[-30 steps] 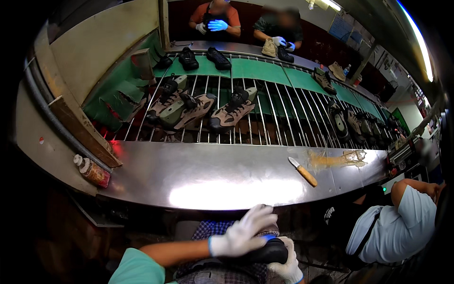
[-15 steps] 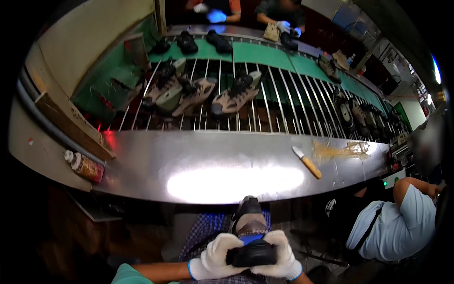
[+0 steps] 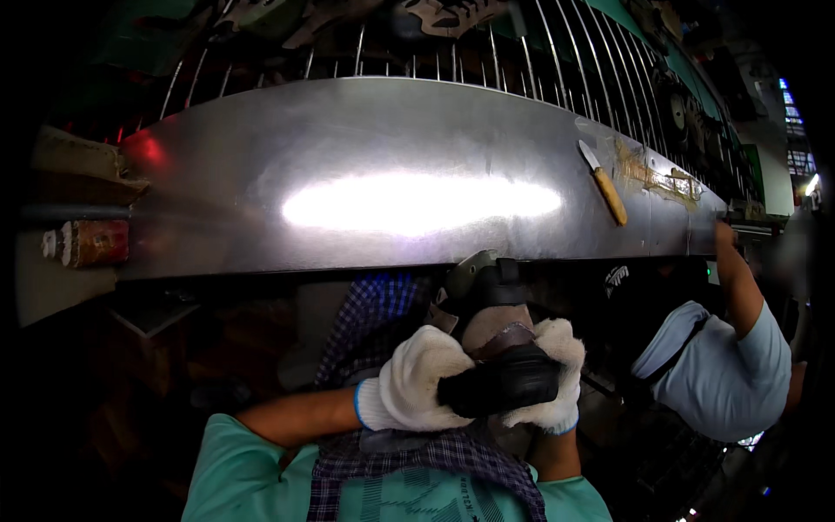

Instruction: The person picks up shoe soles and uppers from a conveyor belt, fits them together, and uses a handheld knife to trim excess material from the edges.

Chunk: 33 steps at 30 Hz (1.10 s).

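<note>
In front of my lap, near the metal table's edge, I hold a brown and black shoe [image 3: 498,329]. My left hand [image 3: 417,380], in a white knit glove with a blue cuff edge, is closed on the left side of the shoe's padded black collar. My right hand [image 3: 564,372], gloved alike, closes round the collar's right side. The shoe's far end, with a dull green part, reaches to the table edge. Most fingertips are hidden behind the collar, and so is the shoe's inside.
A knife [image 3: 604,184] with a wooden handle lies on the metal table [image 3: 348,122], beside brown, tape-like stains. At the left end sits a bottle [image 3: 94,244]. Beyond the table, several shoes rest on a rack of metal rods [image 3: 526,65]. A person [image 3: 718,370] in light blue sits at my right.
The view has tipped downward. Both hands stay on the shoe, which now sits further up and right in view. Its blue inside no longer shows, and a dull green part has come into sight.
</note>
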Available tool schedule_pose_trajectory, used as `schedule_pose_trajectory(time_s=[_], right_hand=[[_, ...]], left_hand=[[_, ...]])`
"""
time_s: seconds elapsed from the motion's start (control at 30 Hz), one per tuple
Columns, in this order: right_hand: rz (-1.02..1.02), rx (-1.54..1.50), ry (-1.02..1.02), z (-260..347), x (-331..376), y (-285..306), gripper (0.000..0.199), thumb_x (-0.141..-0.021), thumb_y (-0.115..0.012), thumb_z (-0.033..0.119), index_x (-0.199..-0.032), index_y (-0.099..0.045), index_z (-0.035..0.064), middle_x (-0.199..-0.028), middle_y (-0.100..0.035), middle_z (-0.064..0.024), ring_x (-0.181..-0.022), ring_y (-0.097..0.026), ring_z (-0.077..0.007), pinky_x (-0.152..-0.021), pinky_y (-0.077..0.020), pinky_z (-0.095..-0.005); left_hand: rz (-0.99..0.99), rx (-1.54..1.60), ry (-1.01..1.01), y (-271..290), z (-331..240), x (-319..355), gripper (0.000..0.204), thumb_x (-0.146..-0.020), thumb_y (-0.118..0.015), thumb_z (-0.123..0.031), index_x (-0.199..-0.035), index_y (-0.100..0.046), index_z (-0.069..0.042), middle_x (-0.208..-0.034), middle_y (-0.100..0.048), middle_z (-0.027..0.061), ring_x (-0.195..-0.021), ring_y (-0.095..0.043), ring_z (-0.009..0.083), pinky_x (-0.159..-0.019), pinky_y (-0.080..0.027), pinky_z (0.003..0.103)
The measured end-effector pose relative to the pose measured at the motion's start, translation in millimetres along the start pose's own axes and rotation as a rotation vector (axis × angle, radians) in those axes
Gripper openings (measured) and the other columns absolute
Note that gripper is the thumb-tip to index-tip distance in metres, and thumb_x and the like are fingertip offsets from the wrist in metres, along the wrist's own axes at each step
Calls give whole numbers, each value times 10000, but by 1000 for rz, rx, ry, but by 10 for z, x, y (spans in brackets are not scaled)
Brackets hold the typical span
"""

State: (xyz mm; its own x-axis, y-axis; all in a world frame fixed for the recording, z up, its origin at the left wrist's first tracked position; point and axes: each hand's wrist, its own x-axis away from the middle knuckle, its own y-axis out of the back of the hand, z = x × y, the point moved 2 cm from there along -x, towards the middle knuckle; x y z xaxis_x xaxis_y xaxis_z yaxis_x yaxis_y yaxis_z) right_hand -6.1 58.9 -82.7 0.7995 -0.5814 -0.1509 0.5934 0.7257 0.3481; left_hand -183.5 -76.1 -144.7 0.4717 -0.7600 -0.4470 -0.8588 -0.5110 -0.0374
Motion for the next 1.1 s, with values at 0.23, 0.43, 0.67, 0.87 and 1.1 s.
schedule_pose_trajectory(time_s=[0.23, 0.43, 0.67, 0.87, 1.1], right_hand=[[-91, 15, -74, -59, 57, -19, 1076, -438, -1092, 526, -1305, -628, 88, -1132, -600, -88, -1004, -580, -248, -836, -519, -409], [-39, 67, -88, -50, 18, -6, 1104, -437, -1090, 544, -1314, -594, 93, -1118, -589, -88, -1002, -575, -249, -843, -520, -420], [-87, -45, -231, -86, 217, -27, 1074, -450, -1108, 508, -1281, -557, 110, -1119, -578, -109, -1009, -576, -278, -872, -512, -463], [-138, -84, -378, -90, 288, 21, 1101, -438, -1109, 511, -1281, -538, 92, -1130, -572, -113, -1038, -570, -287, -912, -492, -471], [-7, 207, -236, -126, 205, 116, 1493, -379, -1070, 656, -1541, -427, -28, -1261, -551, -107, -1032, -539, -210, -911, -478, -388]], left_hand=[[125, 73, 111, 57, 51, -6, 552, -636, -988, -227, -1070, -696, -50, -1033, -640, 101, -826, -674, 256, -655, -573, 374], [221, 125, 146, 100, 126, 91, 658, -645, -1014, -346, -1145, -703, -51, -1084, -632, 100, -852, -682, 266, -693, -595, 376], [288, 70, 252, 215, 69, 17, 613, -624, -1031, -376, -1065, -729, -76, -1081, -653, 110, -891, -690, 281, -726, -604, 403], [249, 94, 346, 217, 142, 124, 777, -566, -1055, -398, -1153, -673, -63, -1074, -660, 116, -825, -707, 294, -692, -605, 398], [208, 11, 308, 651, 260, -205, 972, -754, -982, -467, -1433, -507, 41, -1255, -635, 187, -1060, -701, 262, -955, -606, 421]])
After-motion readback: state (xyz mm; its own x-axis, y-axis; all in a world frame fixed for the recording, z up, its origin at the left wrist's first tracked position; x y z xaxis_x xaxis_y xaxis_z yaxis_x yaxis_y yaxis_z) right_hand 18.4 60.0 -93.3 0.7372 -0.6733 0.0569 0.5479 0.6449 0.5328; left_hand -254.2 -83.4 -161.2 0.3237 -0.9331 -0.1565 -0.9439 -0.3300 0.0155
